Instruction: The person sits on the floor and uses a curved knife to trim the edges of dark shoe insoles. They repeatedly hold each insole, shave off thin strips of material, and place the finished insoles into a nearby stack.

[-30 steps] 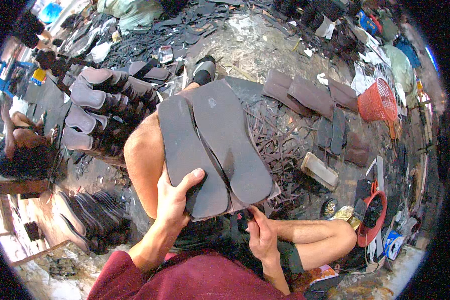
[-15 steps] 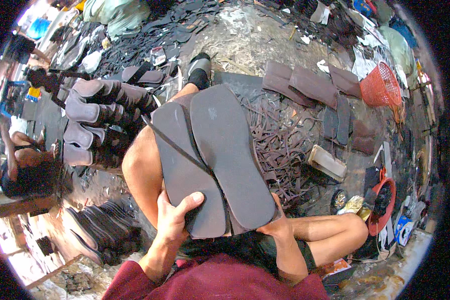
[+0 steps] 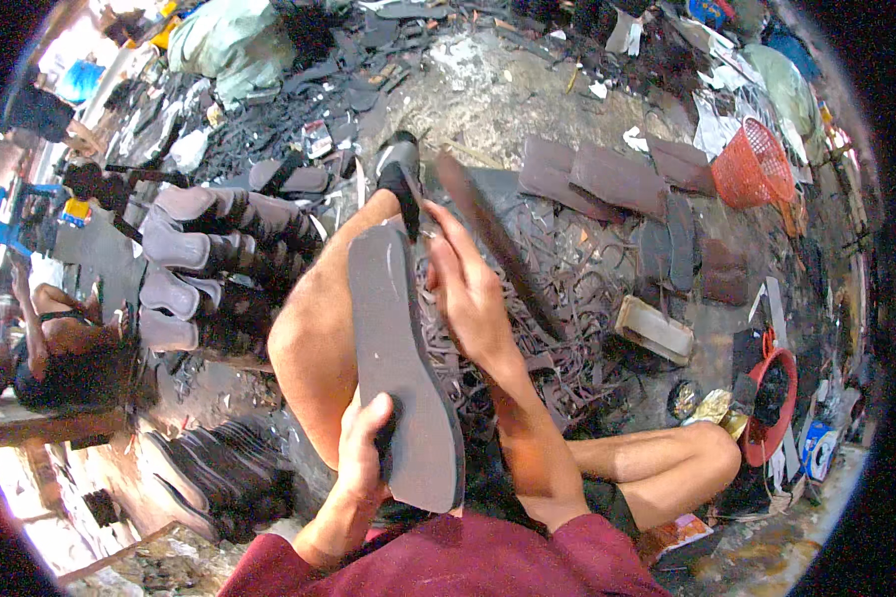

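Observation:
My left hand (image 3: pixel 364 448) is closed on the lower end of a grey shoe sole (image 3: pixel 393 348), with the thumb on its upper face and the fingers hidden beneath. The sole lies lengthwise in front of me, beside my raised left knee. Near its far end is my right hand (image 3: pixel 468 298), blurred, with fingers curled around a thin, blade-like strip (image 3: pixel 416 194) that I cannot make out clearly. Just right of that hand, a long dark brown piece (image 3: pixel 493 239) shows nearly edge-on, smeared by motion; whether the hand touches it cannot be told.
Stacked soles (image 3: pixel 184 244) stand at the left, with another row (image 3: pixel 214 463) below them. Tangled offcut strips (image 3: pixel 577 338) cover the floor at right. Beyond lie brown sheets (image 3: pixel 617 179), a red basket (image 3: pixel 752 169) and a pale block (image 3: pixel 654 328). Another person (image 3: pixel 55 338) sits far left.
The two soles side by side in both my hands have given way to one sole in my left hand. My right hand has moved up and away from the lower edge. The brown piece has appeared.

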A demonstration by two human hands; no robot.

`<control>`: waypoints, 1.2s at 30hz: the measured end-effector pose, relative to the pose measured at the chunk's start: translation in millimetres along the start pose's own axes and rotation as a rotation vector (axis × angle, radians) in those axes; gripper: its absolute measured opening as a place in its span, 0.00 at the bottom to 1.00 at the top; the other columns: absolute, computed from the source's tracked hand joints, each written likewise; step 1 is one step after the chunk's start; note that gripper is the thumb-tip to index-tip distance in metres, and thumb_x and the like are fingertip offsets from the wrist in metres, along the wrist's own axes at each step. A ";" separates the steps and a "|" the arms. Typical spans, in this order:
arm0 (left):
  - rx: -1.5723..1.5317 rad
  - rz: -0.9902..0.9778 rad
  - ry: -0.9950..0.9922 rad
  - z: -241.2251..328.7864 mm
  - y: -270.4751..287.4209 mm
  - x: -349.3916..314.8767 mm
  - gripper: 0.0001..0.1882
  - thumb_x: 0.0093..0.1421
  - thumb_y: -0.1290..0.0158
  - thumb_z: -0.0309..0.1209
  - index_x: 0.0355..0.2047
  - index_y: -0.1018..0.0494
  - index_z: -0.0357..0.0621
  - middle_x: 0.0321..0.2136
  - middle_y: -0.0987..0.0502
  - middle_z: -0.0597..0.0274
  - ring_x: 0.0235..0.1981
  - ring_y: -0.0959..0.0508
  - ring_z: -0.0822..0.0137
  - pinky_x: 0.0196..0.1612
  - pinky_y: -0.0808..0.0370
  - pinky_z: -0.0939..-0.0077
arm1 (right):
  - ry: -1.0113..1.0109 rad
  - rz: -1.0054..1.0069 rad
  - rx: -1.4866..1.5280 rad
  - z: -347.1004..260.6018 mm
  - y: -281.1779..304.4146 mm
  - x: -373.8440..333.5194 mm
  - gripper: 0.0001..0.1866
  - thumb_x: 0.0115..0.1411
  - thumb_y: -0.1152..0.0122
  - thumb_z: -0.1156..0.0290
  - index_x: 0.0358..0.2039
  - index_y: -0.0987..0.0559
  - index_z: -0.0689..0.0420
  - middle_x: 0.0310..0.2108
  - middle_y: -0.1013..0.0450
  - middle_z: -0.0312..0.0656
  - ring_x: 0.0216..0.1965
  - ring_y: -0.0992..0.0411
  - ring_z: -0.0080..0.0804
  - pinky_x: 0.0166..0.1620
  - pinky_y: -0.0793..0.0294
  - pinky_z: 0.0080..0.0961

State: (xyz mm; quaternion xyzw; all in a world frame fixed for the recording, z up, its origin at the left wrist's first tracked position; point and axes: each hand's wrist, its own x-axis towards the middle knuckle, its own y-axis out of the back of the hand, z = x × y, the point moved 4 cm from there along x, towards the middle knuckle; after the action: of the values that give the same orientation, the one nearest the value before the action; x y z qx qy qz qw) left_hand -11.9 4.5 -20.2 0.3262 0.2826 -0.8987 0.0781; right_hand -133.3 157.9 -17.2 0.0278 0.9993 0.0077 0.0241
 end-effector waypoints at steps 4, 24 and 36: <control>0.008 -0.047 -0.158 3.8 -3.2 2.1 0.36 0.49 0.34 0.31 0.58 0.36 0.39 0.47 0.25 0.58 0.47 0.24 0.62 0.53 0.27 0.66 | -0.022 -0.247 0.333 -10.0 16.3 -79.6 0.46 0.56 0.30 0.68 0.69 0.47 0.59 0.46 0.28 0.41 0.41 0.30 0.25 0.48 0.30 0.24; 0.063 -0.174 -0.155 64.4 0.8 -5.9 0.22 0.58 0.40 0.42 0.46 0.31 0.41 0.31 0.21 0.55 0.26 0.18 0.60 0.31 0.18 0.65 | -0.207 -0.045 0.456 11.9 37.7 -195.3 0.30 0.63 0.40 0.71 0.63 0.38 0.60 0.41 0.27 0.42 0.39 0.31 0.27 0.48 0.32 0.26; 0.029 -0.326 0.123 63.7 19.6 -11.9 0.23 0.58 0.37 0.38 0.50 0.26 0.40 0.36 0.20 0.64 0.33 0.20 0.71 0.37 0.21 0.74 | 0.116 -0.104 -0.441 64.7 71.4 -245.9 0.28 0.53 0.41 0.82 0.55 0.25 0.50 0.38 0.29 0.47 0.39 0.31 0.46 0.44 0.31 0.40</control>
State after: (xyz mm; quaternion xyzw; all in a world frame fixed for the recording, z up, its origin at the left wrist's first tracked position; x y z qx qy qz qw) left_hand -30.8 -47.9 18.3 0.3313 0.3228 -0.8819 -0.0909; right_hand 119.0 216.3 -68.9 -0.0301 0.9733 0.2260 -0.0275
